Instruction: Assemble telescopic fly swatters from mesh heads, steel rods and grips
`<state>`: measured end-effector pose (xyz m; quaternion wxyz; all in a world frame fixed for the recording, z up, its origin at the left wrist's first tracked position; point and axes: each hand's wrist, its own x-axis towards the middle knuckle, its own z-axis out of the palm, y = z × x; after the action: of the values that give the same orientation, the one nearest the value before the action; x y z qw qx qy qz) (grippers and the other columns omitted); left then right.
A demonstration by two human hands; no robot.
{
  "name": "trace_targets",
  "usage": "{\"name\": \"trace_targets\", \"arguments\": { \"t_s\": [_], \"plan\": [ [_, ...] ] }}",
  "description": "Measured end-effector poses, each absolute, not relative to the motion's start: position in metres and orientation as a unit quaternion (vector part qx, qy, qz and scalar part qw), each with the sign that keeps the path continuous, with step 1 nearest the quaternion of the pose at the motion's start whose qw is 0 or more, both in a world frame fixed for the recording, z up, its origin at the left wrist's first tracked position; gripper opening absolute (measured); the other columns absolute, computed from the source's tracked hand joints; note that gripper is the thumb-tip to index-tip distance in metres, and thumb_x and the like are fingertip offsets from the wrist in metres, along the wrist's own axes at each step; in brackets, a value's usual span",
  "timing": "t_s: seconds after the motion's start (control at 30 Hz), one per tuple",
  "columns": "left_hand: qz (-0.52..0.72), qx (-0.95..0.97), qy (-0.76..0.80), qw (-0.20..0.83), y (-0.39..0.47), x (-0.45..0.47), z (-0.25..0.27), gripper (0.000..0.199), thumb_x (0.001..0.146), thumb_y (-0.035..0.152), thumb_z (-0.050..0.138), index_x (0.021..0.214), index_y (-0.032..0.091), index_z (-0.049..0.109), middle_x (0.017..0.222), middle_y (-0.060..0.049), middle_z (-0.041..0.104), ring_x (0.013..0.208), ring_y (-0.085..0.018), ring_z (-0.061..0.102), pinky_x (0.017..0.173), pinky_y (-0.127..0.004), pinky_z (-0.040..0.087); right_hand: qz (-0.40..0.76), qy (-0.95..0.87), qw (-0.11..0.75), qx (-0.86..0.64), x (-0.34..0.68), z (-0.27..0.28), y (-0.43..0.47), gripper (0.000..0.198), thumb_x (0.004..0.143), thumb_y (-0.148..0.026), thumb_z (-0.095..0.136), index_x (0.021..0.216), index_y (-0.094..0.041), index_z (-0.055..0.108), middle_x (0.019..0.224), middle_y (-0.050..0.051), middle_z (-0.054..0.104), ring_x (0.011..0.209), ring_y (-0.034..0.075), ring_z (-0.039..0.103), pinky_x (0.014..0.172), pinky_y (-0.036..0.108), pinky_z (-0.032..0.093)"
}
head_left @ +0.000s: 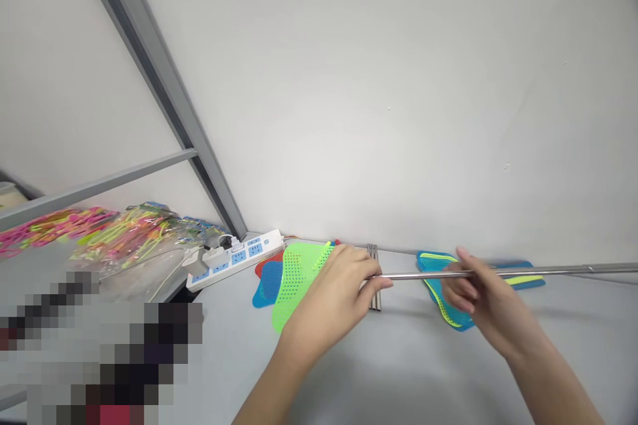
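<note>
A thin telescopic metal rod (423, 275) runs level across the front, its right part passing out of view. My left hand (339, 289) is closed round its left end, with thumb and fingers pinching it. Farther right, my right hand (481, 292) has its fingers curled about the rod. Just left of my left hand is a bright green perforated fly swatter head (294, 279); whether it is joined to the rod is hidden. Behind my right hand lies a blue and yellow swatter head (438, 289). Short metal tubes (375, 302) lie between my hands.
Blue (269, 282) and red perforated heads are under the green one. A white power strip (239, 259) with plugs stands at the table's left edge. Beyond a grey metal frame (164, 80) lie bagged colourful plastic pieces (134, 229). A white wall (399, 80) rises behind the grey table (229, 352).
</note>
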<state>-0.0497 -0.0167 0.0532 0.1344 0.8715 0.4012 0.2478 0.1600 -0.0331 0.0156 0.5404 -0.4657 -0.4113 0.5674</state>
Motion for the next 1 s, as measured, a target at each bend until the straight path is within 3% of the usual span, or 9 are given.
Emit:
{"name": "trace_targets", "arguments": {
  "t_s": [0.37, 0.63, 1.0],
  "plan": [
    [0.221, 0.886, 0.388, 0.126, -0.015, -0.058, 0.06, 0.028, 0.086, 0.027, 0.032, 0.067, 0.019, 0.051, 0.063, 0.002, 0.055, 0.07, -0.012, 0.049, 0.075, -0.026, 0.033, 0.538, -0.397, 0.549, -0.501, 0.196, 0.019, -0.034, 0.047, 0.08, -0.043, 0.039, 0.04, -0.018, 0.03, 0.044, -0.002, 0.023, 0.044, 0.011, 0.029, 0.046, 0.028, 0.024],
    [0.177, 0.879, 0.422, 0.135, -0.031, -0.057, 0.065, 0.03, 0.087, 0.026, 0.026, 0.066, 0.019, 0.046, 0.065, 0.001, 0.053, 0.07, -0.013, 0.049, 0.062, -0.025, 0.034, 0.593, -0.455, 0.479, -0.461, 0.204, 0.021, -0.04, 0.048, 0.083, -0.041, 0.027, 0.042, -0.019, 0.04, 0.048, 0.0, 0.031, 0.046, 0.012, 0.033, 0.049, 0.029, 0.026],
    [0.186, 0.878, 0.419, 0.135, -0.035, -0.059, 0.069, 0.026, 0.087, 0.029, 0.027, 0.073, 0.02, 0.047, 0.069, 0.002, 0.052, 0.07, -0.013, 0.045, 0.065, -0.026, 0.034, 0.565, -0.537, 0.436, -0.45, 0.202, 0.031, -0.047, 0.049, 0.083, -0.041, 0.021, 0.05, -0.02, 0.05, 0.053, 0.003, 0.041, 0.05, 0.015, 0.038, 0.054, 0.032, 0.031]
  ]
}}
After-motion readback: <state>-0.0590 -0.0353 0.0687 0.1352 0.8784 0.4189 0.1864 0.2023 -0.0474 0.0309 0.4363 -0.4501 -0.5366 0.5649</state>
